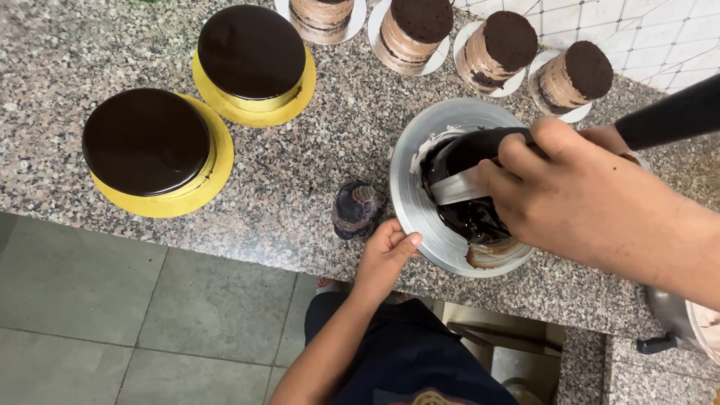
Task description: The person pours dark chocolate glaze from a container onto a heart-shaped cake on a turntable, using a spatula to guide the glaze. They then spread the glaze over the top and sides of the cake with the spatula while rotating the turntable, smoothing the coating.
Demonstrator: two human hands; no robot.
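A round silver turntable [415, 161] stands at the counter's front edge with a chocolate-glazed cake [469, 214] on it. My right hand [581, 202] grips a spatula [459, 185] with a black handle, its pale blade pressed against the cake's side; dark glaze pools at the base. My left hand [384, 255] rests on the turntable's near rim, fingers curled against its edge.
Two finished glazed cakes on yellow boards [146, 142] [253, 54] sit to the left on the speckled granite counter [300, 172]. Several unglazed layered cakes on white plates [499, 49] line the back. A dark patterned cloth [358, 210] lies by the turntable.
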